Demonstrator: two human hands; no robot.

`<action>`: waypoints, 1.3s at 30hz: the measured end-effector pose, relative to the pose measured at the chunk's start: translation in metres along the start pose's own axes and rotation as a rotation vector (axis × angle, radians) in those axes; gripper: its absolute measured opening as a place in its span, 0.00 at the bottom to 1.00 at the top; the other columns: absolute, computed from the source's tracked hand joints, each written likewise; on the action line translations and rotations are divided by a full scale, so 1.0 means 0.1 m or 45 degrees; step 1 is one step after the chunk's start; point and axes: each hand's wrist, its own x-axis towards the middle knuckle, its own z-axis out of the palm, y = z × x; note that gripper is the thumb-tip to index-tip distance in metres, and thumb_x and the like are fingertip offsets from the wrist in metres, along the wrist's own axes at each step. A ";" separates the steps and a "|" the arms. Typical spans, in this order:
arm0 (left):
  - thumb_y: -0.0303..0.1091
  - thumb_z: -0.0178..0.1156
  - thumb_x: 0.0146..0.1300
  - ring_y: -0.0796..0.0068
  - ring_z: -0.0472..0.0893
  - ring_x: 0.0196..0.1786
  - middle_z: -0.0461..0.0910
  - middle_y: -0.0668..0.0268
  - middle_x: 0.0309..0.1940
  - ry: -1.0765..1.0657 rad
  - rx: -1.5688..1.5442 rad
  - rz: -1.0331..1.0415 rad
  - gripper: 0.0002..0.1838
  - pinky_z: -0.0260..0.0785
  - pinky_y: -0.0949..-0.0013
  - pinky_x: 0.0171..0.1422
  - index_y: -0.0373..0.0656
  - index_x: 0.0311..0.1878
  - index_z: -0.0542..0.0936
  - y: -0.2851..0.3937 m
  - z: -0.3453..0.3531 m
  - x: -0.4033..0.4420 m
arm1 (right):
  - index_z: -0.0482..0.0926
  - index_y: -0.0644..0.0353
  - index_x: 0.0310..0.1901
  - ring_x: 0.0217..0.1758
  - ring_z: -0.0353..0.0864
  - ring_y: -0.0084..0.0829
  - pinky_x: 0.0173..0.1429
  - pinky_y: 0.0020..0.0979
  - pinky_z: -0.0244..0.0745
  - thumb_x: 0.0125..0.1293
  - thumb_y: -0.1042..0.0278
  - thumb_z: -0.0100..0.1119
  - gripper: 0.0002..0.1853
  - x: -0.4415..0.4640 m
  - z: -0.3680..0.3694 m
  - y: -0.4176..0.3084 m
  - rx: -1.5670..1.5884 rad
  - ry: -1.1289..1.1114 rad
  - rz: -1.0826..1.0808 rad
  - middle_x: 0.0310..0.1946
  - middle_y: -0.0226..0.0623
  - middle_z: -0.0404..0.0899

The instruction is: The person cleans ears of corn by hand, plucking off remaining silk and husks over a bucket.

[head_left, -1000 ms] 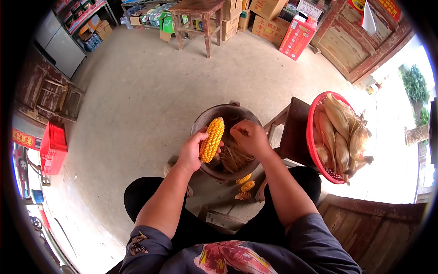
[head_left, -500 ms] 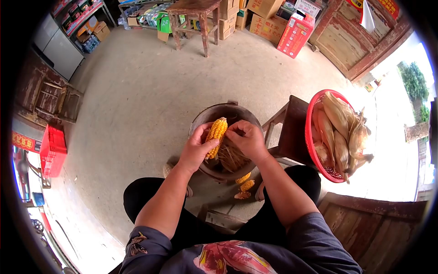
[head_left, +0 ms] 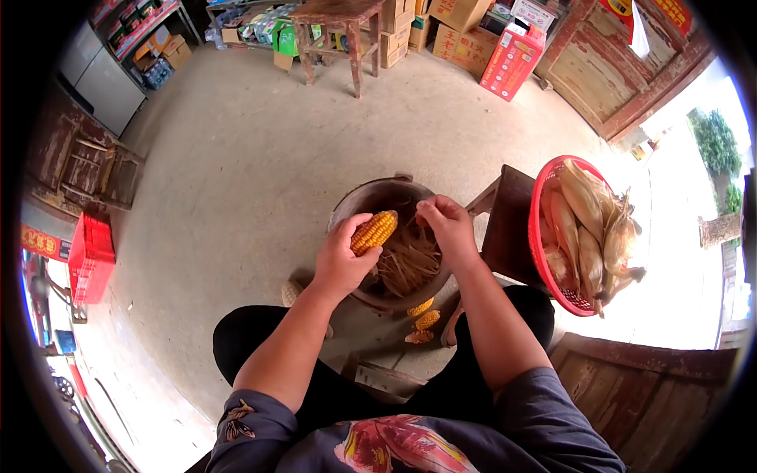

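Note:
My left hand (head_left: 339, 258) is wrapped round a husked ear of corn (head_left: 375, 232), its yellow kernels bare and its tip pointing up and right. To the right, my right hand (head_left: 451, 230) is apart from the ear, with thumb and fingertips pinched together; whatever they hold is too small to make out. Both hands are over a dark round tub (head_left: 344, 203) with dry, pale husks (head_left: 406, 264) inside. Several yellow corn pieces (head_left: 427, 319) lie on the floor between my feet, beside the tub.
At my right, a red plastic basket (head_left: 539, 244) of unhusked corn (head_left: 587, 217) rests on a dark wooden stool (head_left: 505, 236). A wooden table (head_left: 335, 11) and cardboard boxes (head_left: 465, 47) stand at the back. Red crates (head_left: 92, 260) are at the left.
My right hand has moved right, away from the ear. In my left hand the ear has tilted from nearly upright to leaning right, uncovering more husks in the tub.

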 end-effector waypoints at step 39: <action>0.31 0.72 0.48 0.54 0.80 0.49 0.78 0.62 0.45 -0.014 0.637 0.338 0.26 0.75 0.56 0.53 0.48 0.53 0.77 0.24 -0.08 -0.01 | 0.82 0.64 0.44 0.48 0.82 0.36 0.53 0.32 0.77 0.62 0.82 0.61 0.09 -0.12 0.15 -0.05 -0.584 -0.302 -0.414 0.40 0.40 0.80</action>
